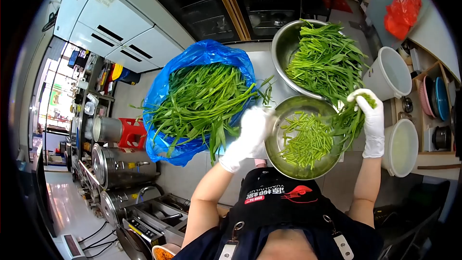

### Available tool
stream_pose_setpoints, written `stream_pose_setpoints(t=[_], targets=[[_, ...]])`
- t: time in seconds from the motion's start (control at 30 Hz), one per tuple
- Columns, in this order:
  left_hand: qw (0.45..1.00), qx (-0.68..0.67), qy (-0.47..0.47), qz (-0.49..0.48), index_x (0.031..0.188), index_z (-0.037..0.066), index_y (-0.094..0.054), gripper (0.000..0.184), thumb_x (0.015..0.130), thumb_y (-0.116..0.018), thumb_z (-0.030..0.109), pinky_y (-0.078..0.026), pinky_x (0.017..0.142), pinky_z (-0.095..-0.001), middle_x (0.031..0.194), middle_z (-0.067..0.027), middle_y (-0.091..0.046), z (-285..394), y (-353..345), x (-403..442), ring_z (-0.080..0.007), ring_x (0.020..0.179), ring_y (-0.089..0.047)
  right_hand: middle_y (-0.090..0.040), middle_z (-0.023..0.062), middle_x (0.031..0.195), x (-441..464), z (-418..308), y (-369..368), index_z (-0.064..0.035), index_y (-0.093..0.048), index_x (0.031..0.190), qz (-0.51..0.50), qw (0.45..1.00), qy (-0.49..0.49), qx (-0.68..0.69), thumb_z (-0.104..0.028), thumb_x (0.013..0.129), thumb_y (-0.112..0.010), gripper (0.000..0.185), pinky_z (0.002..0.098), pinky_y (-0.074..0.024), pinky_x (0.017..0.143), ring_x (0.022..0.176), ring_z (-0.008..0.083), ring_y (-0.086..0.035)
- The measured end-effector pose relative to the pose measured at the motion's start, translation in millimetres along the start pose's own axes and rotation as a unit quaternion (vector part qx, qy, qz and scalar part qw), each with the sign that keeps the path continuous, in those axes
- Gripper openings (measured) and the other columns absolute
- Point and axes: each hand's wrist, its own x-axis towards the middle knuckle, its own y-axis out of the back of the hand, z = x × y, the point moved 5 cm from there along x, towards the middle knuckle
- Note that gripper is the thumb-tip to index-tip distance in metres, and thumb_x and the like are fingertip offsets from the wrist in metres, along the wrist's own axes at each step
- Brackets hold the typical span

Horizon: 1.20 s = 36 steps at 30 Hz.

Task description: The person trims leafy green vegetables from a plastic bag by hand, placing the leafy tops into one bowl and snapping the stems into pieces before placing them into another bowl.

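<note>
Both hands wear white gloves. My right hand [370,115] is closed round a bunch of leafy greens [350,123], whose leaves hang over the right rim of a steel bowl [315,173] holding short cut green stems [308,139]. Blurred by motion, my left hand [256,127] is at the bowl's left rim; its fingers cannot be made out. Left of it, a blue plastic bag [159,94] is full of long leafy greens [202,96]. Beyond the cut stems, a larger steel bowl [284,50] holds more greens [327,58], piled towards its right side.
Two white buckets [389,73] [403,147] stand at the right, beside shelves with basins [440,98]. A red stool [131,134] and large steel pots [113,163] are at the left. A red plastic bag [402,15] hangs at the upper right.
</note>
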Motion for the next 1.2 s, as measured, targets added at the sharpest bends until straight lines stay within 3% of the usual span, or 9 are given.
stream_pose_setpoints(t=[0.13,0.37,0.47,0.6,0.63,0.67,0.73,0.87,1.2], targets=[[0.975,0.069,-0.048,0.204,0.073,0.007,-0.067,0.007,0.076,-0.063,0.012,-0.049,0.062,-0.0413,0.073,-0.0124,-0.064,-60,-5,46,-0.0300,0.070,-0.062,-0.064,0.0087,0.089,-10,24,20,0.0000,-0.060,0.101,-0.005,0.987,0.005,0.159,-0.012,0.093,-0.060,0.014,0.0309,-0.0482,0.084,0.087,0.0183,-0.061],[0.957,0.267,-0.106,0.047,0.068,0.008,-0.068,0.007,0.072,-0.062,0.009,-0.052,0.058,-0.0378,0.068,-0.0116,-0.066,-71,-73,93,-0.0269,0.065,-0.065,-0.062,0.0080,0.082,-13,28,-14,0.0004,-0.059,0.098,-0.017,0.966,-0.022,0.258,-0.009,0.093,-0.057,0.011,0.0347,-0.0514,0.081,0.077,0.0185,-0.061],[0.954,0.267,-0.100,0.087,0.070,0.010,-0.070,0.010,0.072,-0.060,0.012,-0.052,0.060,-0.0398,0.070,-0.0102,-0.067,-80,-64,99,-0.0274,0.067,-0.065,-0.062,0.0079,0.082,-10,31,-13,0.0003,-0.059,0.097,-0.013,0.974,-0.021,0.227,-0.009,0.092,-0.057,0.011,0.0337,-0.0514,0.079,0.076,0.0180,-0.060],[0.998,-0.017,0.032,-0.046,0.106,0.006,-0.073,0.032,0.079,-0.056,0.010,-0.054,0.082,-0.0342,0.101,-0.0178,-0.071,-78,75,108,-0.0276,0.087,-0.070,-0.061,0.0073,0.082,-11,36,-11,0.0001,-0.059,0.098,-0.020,0.967,-0.024,0.254,-0.010,0.093,-0.057,0.011,0.0348,-0.0526,0.078,0.076,0.0179,-0.060],[0.995,-0.087,0.007,-0.054,0.106,0.004,-0.072,0.030,0.081,-0.057,0.011,-0.054,0.080,-0.0328,0.098,-0.0153,-0.072,-85,111,111,-0.0232,0.083,-0.069,-0.060,0.0070,0.081,-11,38,-11,0.0000,-0.059,0.099,-0.022,0.964,-0.033,0.264,-0.010,0.093,-0.057,0.012,0.0359,-0.0529,0.079,0.075,0.0179,-0.059],[0.981,-0.156,0.097,-0.069,0.105,0.002,-0.072,0.028,0.083,-0.061,0.013,-0.053,0.081,-0.0310,0.095,-0.0121,-0.072,-89,149,106,-0.0194,0.084,-0.067,-0.060,0.0074,0.081,-10,39,-13,0.0000,-0.059,0.099,-0.027,0.963,-0.033,0.264,-0.010,0.093,-0.057,0.012,0.0352,-0.0526,0.078,0.075,0.0180,-0.059],[0.987,-0.155,0.040,0.026,0.103,0.001,-0.072,0.028,0.083,-0.064,0.019,-0.050,0.084,-0.0294,0.092,-0.0107,-0.071,-93,222,93,-0.0165,0.087,-0.065,-0.060,0.0075,0.081,-9,41,-18,-0.0002,-0.059,0.099,-0.022,0.963,-0.044,0.266,-0.010,0.093,-0.057,0.012,0.0348,-0.0523,0.077,0.075,0.0181,-0.059],[0.943,-0.268,0.071,0.184,0.102,-0.003,-0.071,0.029,0.086,-0.067,0.021,-0.038,0.062,-0.0193,0.079,0.0005,-0.061,-116,308,52,-0.0056,0.067,-0.047,-0.060,0.0074,0.080,-5,49,-31,-0.0003,-0.060,0.097,-0.036,0.959,-0.060,0.274,-0.011,0.092,-0.058,0.012,0.0329,-0.0514,0.074,0.073,0.0175,-0.058],[0.671,-0.671,-0.108,0.296,0.107,-0.002,-0.058,0.016,0.097,-0.054,0.010,-0.044,0.070,-0.0225,0.099,-0.0064,-0.058,-181,318,-7,-0.0103,0.078,-0.053,-0.053,0.0052,0.076,9,46,-68,-0.0001,-0.057,0.103,-0.127,0.928,-0.093,0.338,-0.016,0.095,-0.058,0.018,0.0303,-0.0444,0.064,0.065,0.0148,-0.050]])
